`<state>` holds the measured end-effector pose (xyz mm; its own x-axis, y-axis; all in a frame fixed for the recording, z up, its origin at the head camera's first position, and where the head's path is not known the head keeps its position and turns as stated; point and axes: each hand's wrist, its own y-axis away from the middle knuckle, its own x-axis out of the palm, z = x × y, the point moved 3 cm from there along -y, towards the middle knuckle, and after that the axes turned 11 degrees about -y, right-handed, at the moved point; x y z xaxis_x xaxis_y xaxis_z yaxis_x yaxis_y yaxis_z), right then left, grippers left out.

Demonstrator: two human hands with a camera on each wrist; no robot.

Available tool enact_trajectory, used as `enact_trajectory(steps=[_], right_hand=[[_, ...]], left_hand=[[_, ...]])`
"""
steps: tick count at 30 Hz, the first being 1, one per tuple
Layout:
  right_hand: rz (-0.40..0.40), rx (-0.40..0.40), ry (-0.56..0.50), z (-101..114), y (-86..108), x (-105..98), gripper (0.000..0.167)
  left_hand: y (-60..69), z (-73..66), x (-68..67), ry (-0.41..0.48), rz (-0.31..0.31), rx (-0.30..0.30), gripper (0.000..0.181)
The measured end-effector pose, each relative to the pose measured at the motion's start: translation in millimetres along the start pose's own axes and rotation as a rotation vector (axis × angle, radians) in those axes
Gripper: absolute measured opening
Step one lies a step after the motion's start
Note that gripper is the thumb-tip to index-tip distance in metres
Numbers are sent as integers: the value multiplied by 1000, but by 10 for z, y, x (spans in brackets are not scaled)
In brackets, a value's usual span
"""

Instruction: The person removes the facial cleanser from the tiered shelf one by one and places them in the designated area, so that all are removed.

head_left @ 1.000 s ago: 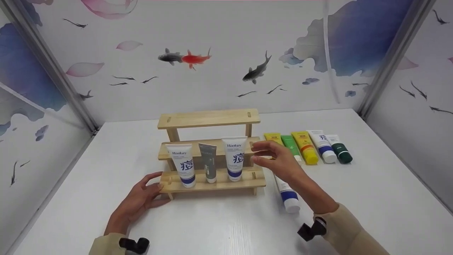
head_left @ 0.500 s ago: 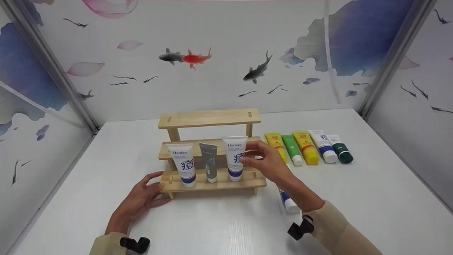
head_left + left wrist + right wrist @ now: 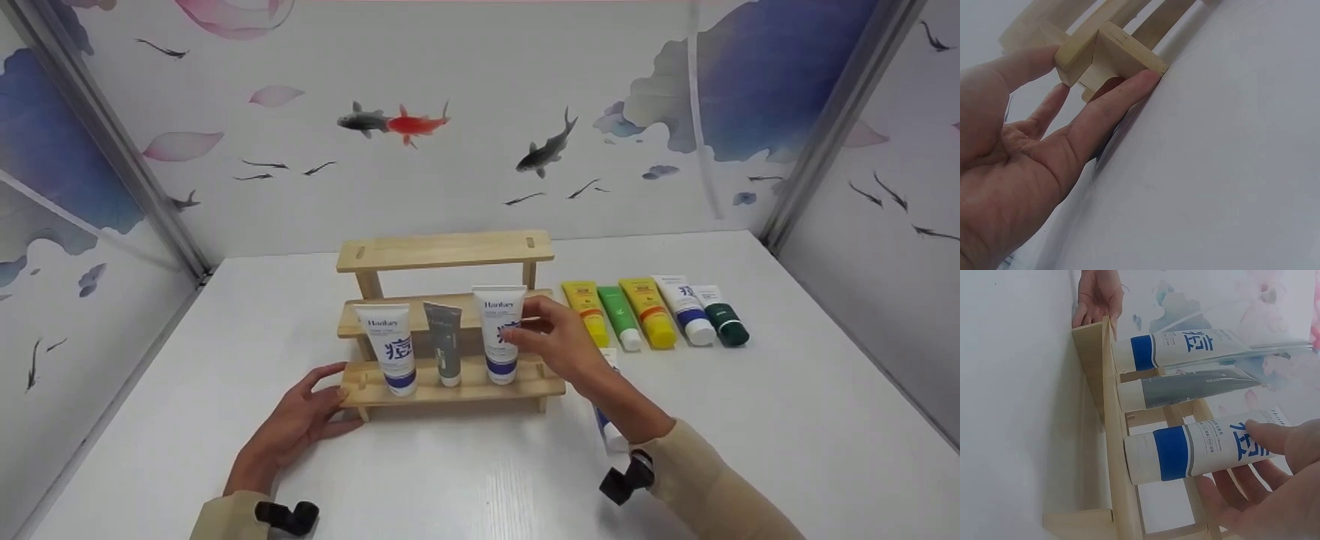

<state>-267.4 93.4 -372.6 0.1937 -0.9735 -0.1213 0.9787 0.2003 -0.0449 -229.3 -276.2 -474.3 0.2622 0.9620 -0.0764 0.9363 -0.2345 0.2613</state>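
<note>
A three-tier wooden rack stands on the white table. Three tubes stand cap down along its lowest tier: a white-and-blue tube at the left, a grey tube in the middle and another white-and-blue tube at the right. My right hand pinches that right tube, thumb on its front and fingers behind, as the right wrist view also shows. At the rack's left end my left hand holds the lowest tier; in the left wrist view its fingers touch the rack's wooden end.
Right of the rack lie several tubes in a row, among them a yellow tube, a green tube and a dark green tube. Another white-and-blue tube lies partly under my right forearm. Printed panels enclose the table.
My right hand has moved left from beside the right tube and now pinches it. That tube has shifted slightly to the right. My left hand stays at the rack's end.
</note>
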Motion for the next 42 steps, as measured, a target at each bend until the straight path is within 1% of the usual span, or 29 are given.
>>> enact_trajectory(steps=[4,11,16,25,30,36,42], right_hand=[[-10,-5,-24,3,51,-95,38],[-14,-48,-47,41,173,-330,42],[-40,-51,-42,71,237,-487,44],[-94,-56,-7,55,374,-847,57],[-126,-33,21,-3,431,-1059,65],[-140,-19,37,-112,475,-1284,66],[-140,29,56,-269,460,-1473,71]], left_hand=[[-15,1,18,-5,-9,-3,68],[-10,2,19,-39,-45,-26,71],[2,17,18,-31,-45,-19,72],[-8,5,16,-19,-31,-22,72],[-9,3,18,-19,-37,-29,73],[-15,15,18,-25,-28,-21,73],[-21,15,10,-17,-19,-12,72]])
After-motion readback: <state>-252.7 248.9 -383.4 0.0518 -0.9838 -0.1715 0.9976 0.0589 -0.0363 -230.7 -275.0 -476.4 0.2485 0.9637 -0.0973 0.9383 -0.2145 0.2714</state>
